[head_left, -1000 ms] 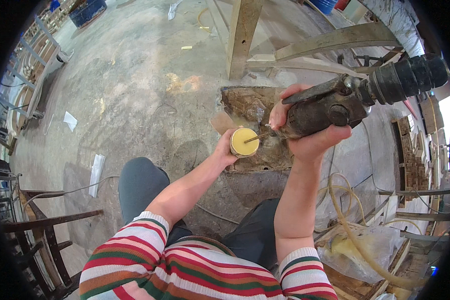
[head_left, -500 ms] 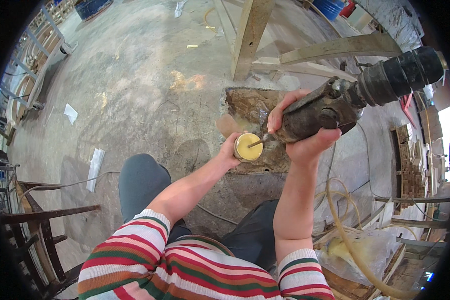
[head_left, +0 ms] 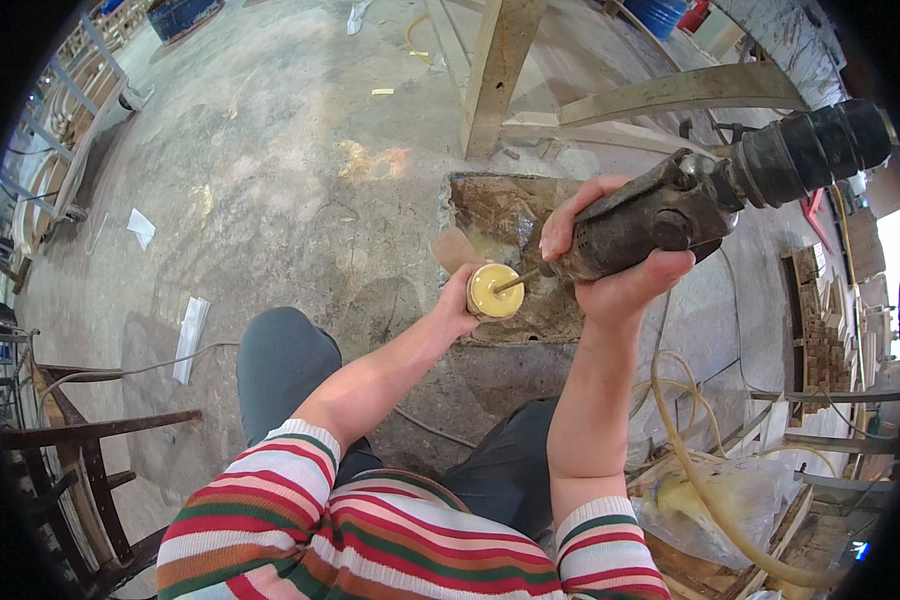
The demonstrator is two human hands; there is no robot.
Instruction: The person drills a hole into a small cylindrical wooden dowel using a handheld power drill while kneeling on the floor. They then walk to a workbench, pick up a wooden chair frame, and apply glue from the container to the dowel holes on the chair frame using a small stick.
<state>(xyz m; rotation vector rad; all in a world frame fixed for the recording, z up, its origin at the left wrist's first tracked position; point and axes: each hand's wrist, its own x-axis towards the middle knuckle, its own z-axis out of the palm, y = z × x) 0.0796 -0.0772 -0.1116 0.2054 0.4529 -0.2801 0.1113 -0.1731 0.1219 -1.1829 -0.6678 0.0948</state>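
My left hand (head_left: pixel 456 298) is wrapped round a small cup (head_left: pixel 497 317) of glossy yellow liquid (head_left: pixel 483 283). My right hand (head_left: pixel 615 297) grips a dark, grimy power drill (head_left: pixel 625 235), its fingers on the far side and the thumb on the near side. A thin metal rod (head_left: pixel 516 281) runs from the drill's left end down into the liquid. The drill's black ribbed end (head_left: pixel 810 150) points up to the right. Under the cup and drill lies a dirty brown board (head_left: pixel 525 335) on the floor.
A wooden frame leg (head_left: pixel 493 90) stands just beyond the board. To the right lie coiled yellowish hose (head_left: pixel 700 495), a clear plastic bag (head_left: pixel 770 500) and stacked wood pieces (head_left: pixel 820 330). A dark wooden chair-like frame (head_left: pixel 100 430) is at the left, with a cable (head_left: pixel 150 368) nearby.
The drill and my right hand have shifted slightly right, and more of the rod shows above the liquid. The liquid's surface now looks ringed. My left hand and the cup stay nearly still.
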